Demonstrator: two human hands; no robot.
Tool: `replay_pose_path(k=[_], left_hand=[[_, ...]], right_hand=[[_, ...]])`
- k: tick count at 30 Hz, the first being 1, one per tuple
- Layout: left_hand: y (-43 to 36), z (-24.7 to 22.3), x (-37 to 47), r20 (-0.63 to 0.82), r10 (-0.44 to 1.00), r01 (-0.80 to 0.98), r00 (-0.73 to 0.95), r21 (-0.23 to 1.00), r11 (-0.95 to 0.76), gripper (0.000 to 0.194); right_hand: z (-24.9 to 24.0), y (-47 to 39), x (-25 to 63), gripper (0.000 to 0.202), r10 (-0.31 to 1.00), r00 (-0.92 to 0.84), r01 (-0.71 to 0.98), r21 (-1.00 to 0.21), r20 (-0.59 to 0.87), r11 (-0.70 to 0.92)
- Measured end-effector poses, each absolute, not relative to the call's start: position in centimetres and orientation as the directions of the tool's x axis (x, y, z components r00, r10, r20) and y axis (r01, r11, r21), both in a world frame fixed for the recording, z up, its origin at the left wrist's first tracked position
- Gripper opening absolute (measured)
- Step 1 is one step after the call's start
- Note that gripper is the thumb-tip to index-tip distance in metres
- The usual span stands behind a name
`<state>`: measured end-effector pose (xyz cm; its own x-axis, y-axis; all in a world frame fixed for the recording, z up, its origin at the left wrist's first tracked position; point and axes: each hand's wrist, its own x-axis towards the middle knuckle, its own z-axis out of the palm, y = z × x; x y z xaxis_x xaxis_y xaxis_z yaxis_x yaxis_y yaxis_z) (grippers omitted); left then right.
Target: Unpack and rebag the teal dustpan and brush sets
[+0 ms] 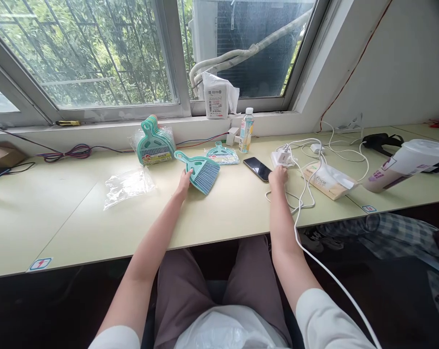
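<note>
My left hand point(184, 183) grips a mint-green hand brush and dustpan set point(205, 175) by its side, tilted over the table, with grey bristles facing up. My right hand point(278, 176) is closed at the near edge of a white power strip point(282, 158) with a charger plugged in; what its fingers hold is hidden. Just left of that hand lies a black phone point(258, 168). Behind the held set is a similar green set in clear packaging point(221, 154). A stack of green sets point(154, 143) leans near the window sill. A crumpled clear plastic bag point(128, 186) lies left.
A drink bottle point(246, 130) and a white package point(217, 101) stand at the back. White cables point(309, 194) loop to the right and hang over the table edge. A tissue pack point(328, 180) and a large tilted cup point(404, 165) are at right. Another person's checked clothing point(397, 232) shows below.
</note>
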<state>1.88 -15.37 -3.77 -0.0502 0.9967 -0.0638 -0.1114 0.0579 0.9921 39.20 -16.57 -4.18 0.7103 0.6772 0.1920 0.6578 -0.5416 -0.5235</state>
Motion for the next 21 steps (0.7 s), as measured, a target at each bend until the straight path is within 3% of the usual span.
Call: replay_pose_path(k=[7,11,14,16,18,21], left_hand=[[-15.8,-3.4,2.1,-0.068,0.998,-0.063,-0.019,0.996,0.067,0.027],[-15.8,-3.5,1.9,-0.05,0.999,-0.051,-0.001,0.997,0.05,0.027],[-15.9,-3.5,1.8,-0.057,0.998,-0.05,0.028,0.997,0.058,0.033],[-16.2,-3.5,2.0,-0.079,0.995,-0.058,0.063,0.995,0.082,0.036],[-16.5,-3.3,2.2,-0.1,0.989,-0.084,0.106,0.991,0.109,0.036],[-17.1,-3.0,2.7,-0.121,0.979,-0.158,0.166,0.976,0.148,0.037]], right_hand=[[-2.9,-16.9,38.3,0.034,0.693,0.702,0.643,-0.566,0.165,-0.517],[-2.5,-16.8,38.4,0.033,0.687,0.677,0.667,-0.613,0.262,-0.423],[-1.7,-16.8,37.2,0.041,0.688,0.538,0.772,-0.613,0.487,-0.17],[-1.1,-17.0,35.1,0.042,0.687,0.344,0.843,-0.533,0.64,0.075],[-0.7,-17.6,31.8,0.038,0.683,0.131,0.844,-0.442,0.719,0.303],[-0.9,-19.1,26.0,0.03,0.658,-0.051,0.774,-0.387,0.751,0.501]])
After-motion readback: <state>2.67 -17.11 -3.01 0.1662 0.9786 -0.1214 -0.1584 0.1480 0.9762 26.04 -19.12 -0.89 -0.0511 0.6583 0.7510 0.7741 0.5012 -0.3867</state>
